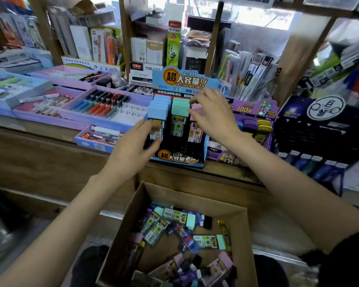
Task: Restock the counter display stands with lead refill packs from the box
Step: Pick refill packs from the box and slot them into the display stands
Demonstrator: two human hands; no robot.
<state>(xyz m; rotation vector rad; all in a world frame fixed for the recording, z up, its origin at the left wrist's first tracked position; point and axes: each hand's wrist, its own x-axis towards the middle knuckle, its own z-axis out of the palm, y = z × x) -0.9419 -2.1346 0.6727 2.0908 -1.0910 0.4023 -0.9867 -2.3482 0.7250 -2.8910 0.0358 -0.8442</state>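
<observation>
Lead refill packs (180,109) sit in display stand (180,160); my left hand (139,141) pinches front blue pack (157,112). Right hand (212,114) arched over pink pack (195,132), fingers' grip hidden, cannot tell.

Single wide-angle camera riding on person's head, looking forward and down. Sitting close above open brown cardboard box (174,193), filling frame bottom. Facing blue cardboard display stand (182,79) on long wooden counter (39,150), near, at frame centre.

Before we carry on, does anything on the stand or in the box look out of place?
Nothing looks damaged or spilled. The blue-capped packs, mint-capped packs and pink-capped packs stand upright in tidy columns in the display stand; only the loose packs in the cardboard box lie jumbled.
</observation>
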